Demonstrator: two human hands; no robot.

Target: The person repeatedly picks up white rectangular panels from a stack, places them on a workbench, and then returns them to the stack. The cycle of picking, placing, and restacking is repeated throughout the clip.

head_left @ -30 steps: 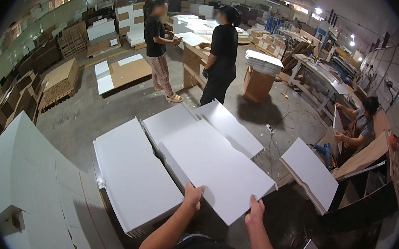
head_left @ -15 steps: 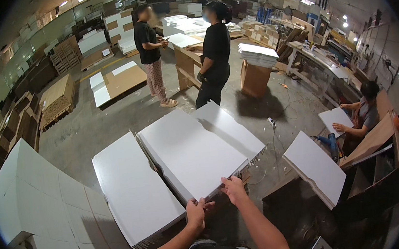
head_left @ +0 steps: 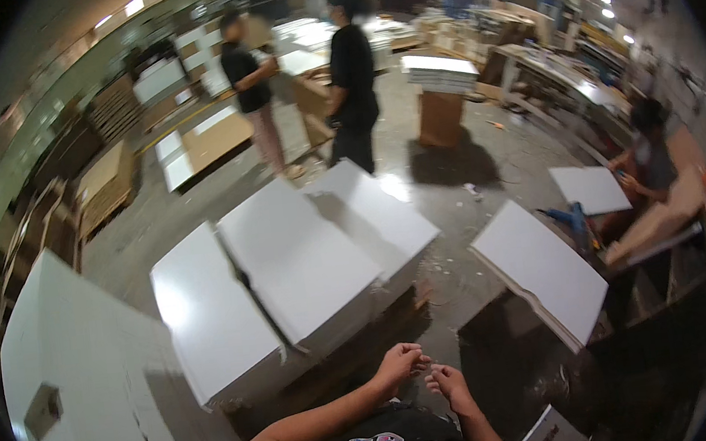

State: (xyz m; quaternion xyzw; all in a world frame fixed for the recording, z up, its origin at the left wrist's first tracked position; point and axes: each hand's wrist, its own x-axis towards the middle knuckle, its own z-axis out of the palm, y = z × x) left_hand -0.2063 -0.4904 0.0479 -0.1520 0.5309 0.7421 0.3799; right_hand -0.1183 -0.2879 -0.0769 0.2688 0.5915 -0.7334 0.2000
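My left hand (head_left: pixel 399 365) and my right hand (head_left: pixel 449 384) are close together in front of my shirt, apart from the panels. Their fingers are curled and pressed together at the tips; whether anything small is between them, I cannot make out. Ahead lie flat white panels in stacks side by side: a left stack (head_left: pixel 212 313), a middle stack (head_left: pixel 301 256) and a right stack (head_left: pixel 378 213). A dark gap runs between the left and middle ones. To the right of my hands, more white panels (head_left: pixel 544 274) lie in a tilted pile.
A tall pale stack (head_left: pixel 85 369) borders my left side. At the right a seated person (head_left: pixel 655 163) handles a white panel (head_left: pixel 589 189) beside a blue power tool (head_left: pixel 575 223). Two people stand beyond the stacks, near a brown box (head_left: pixel 440 116) topped with white panels.
Both hands have let go of the middle stack's near edge and drawn back toward my body, close together. My view has shifted. The seated person's panel has turned.
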